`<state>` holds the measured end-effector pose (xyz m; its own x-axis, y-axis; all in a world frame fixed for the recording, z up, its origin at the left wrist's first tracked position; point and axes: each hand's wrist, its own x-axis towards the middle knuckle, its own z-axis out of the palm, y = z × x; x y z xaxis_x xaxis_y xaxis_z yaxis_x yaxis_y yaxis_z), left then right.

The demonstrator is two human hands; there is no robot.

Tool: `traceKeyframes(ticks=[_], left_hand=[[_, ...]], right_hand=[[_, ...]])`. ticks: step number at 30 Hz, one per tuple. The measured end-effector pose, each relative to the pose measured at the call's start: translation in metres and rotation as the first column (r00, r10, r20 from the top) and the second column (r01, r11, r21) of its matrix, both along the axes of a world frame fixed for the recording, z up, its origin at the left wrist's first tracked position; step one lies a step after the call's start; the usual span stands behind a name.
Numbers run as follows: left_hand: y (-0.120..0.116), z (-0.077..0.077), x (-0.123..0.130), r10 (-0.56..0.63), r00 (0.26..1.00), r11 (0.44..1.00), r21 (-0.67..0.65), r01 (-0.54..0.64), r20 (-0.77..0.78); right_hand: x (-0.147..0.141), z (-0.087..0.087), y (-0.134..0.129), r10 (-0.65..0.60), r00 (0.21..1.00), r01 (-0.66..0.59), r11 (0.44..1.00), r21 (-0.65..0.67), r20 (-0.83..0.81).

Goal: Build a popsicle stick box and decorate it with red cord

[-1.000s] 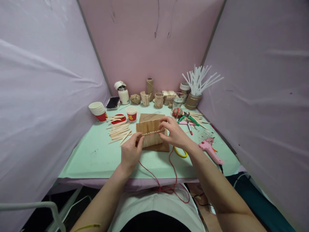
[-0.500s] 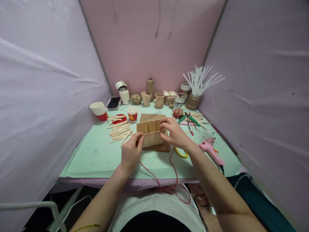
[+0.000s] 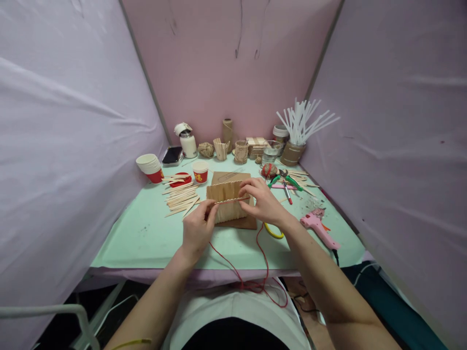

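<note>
Pinching red cord [image 3: 229, 201] above a pink-walled green table [image 3: 146, 248]: left hand [image 3: 198, 224] and right hand [image 3: 261, 200].

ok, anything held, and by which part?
Craft-stick piece and red yarn: left hand pinches the near top edge's left end, yarn along it; right hand holds the yarn nearer the right end.

Centre: red cord [image 3: 261, 248], tan stick box [image 3: 229, 210]. Below: mint-green tabletop [image 3: 164, 243]. Right: pink glue gun [image 3: 319, 230]. Upper right: white sticks [image 3: 299, 121]. Left of centre: red-and-white cup [image 3: 200, 173] with yellow print.
</note>
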<state>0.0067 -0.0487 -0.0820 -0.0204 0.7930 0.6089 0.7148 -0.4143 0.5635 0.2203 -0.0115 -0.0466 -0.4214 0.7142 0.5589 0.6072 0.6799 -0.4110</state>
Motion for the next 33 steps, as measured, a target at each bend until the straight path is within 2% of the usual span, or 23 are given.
traceKeyframes(ticks=[33], left_hand=[[-0.002,0.001,0.0,-0.023,1.0,1.0,-0.003,0.023,-0.001]], right_hand=[[-0.016,0.002,-0.004,-0.088,0.995,0.09,0.995,-0.048,0.041]])
